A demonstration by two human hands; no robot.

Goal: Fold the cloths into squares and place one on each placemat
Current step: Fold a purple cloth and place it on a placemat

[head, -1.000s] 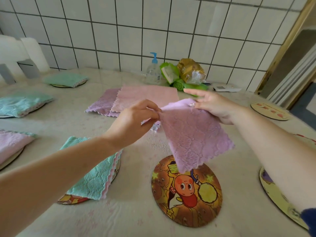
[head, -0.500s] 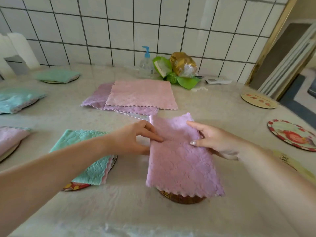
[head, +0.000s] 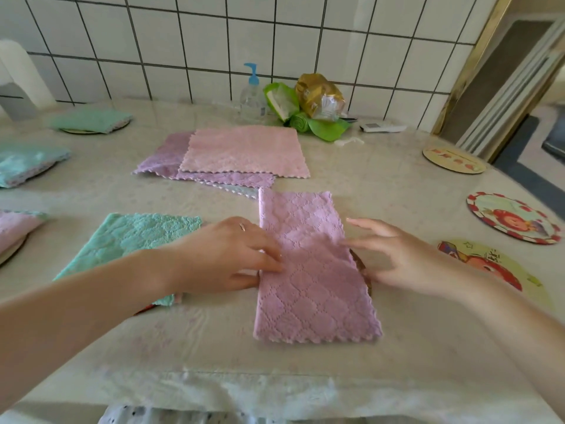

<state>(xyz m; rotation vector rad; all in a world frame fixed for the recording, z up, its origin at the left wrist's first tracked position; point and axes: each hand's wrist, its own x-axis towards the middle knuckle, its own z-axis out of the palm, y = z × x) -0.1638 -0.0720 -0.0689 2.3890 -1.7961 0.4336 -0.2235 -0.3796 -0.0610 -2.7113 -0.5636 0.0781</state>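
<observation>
Now the quilted lilac cloth [head: 312, 270], folded to a long rectangle, lies on the bench [head: 397, 185]. My left hand [head: 226, 255] presses its left edge with straight fingers. My right hand [head: 394, 258] rests open beside its right edge.

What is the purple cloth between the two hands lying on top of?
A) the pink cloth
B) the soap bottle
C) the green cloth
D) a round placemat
D: the brown rim of a round placemat peeks out from under the right edge of the purple cloth, which lies flat between the left hand and the right hand.
</observation>
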